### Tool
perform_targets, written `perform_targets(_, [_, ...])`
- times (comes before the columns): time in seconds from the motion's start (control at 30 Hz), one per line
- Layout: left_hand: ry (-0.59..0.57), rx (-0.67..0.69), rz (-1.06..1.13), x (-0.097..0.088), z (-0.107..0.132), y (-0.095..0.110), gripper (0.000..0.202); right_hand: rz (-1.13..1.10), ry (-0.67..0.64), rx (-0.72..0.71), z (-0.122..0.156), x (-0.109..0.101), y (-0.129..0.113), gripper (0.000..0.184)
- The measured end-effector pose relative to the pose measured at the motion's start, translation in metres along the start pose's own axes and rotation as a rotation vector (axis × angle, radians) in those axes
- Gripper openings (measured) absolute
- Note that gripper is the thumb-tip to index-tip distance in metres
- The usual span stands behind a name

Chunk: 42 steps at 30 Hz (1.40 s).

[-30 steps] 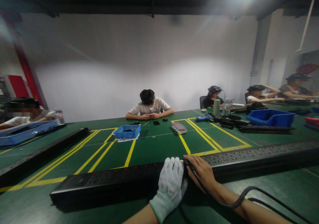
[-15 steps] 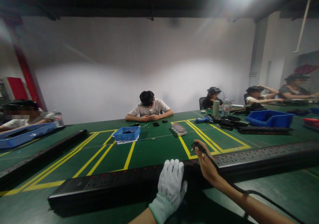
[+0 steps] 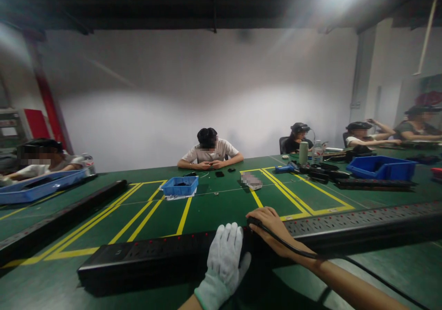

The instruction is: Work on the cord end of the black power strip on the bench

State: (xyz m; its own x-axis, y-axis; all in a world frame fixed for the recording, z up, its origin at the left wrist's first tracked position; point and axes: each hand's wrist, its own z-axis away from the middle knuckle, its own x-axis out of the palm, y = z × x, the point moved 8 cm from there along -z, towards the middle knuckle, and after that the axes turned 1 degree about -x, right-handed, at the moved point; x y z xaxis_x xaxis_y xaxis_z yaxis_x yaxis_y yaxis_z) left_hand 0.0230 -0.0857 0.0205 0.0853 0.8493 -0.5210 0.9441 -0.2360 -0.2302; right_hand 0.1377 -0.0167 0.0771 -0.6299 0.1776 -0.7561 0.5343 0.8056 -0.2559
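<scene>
A long black power strip [image 3: 155, 255] with rows of sockets and small red marks lies across the near part of the green table. Over its top rests my left hand [image 3: 223, 260] in a white glove, fingers stretched out flat and nothing held. Just right of it, my bare right hand [image 3: 273, 229] grips a black plug [image 3: 254, 221] low over the strip's sockets. From the plug a black cable [image 3: 368, 264] runs back along my forearm to the lower right. The plug's pins are hidden, so I cannot tell whether they sit in a socket.
Another power strip [image 3: 65, 215] lies at left. Blue bins [image 3: 179, 189] [image 3: 381, 168] stand farther back, with a blue hand tool [image 3: 286, 168], a green bottle [image 3: 303, 152] and a pale block [image 3: 251, 181]. Co-workers [image 3: 210, 153] sit around the table; yellow tape marks its top.
My right hand has come down and left with the plug, from above the strip onto its sockets. My left hand stays flat on the strip. The view has shifted slightly.
</scene>
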Motion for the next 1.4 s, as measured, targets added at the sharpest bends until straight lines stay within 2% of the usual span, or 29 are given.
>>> perform_targets(0.1, [0.026,-0.001,-0.001,-0.001,0.001,0.0,0.054,0.061,-0.017,-0.03,-0.005,0.005,-0.002,0.017])
perform_targets(0.27, [0.007,0.011,0.014,0.0,-0.001,0.002,0.053,0.176,0.147,-0.009,0.013,0.013,-0.005,0.02])
perform_targets(0.37, [0.025,0.024,0.029,-0.004,-0.004,0.004,0.051,0.232,0.177,-0.084,0.025,0.024,-0.016,0.028])
perform_targets(0.5, [0.09,0.055,0.056,-0.013,-0.007,0.006,0.047,0.252,0.22,-0.057,0.031,0.03,-0.017,0.03])
perform_targets(0.93, [0.038,0.039,0.042,-0.002,-0.003,0.006,0.049,0.248,0.259,-0.039,0.035,0.034,-0.012,0.037])
perform_targets(1.4, [0.023,0.06,0.058,-0.005,-0.006,0.005,0.046,0.239,0.238,-0.023,0.034,0.032,-0.013,0.035])
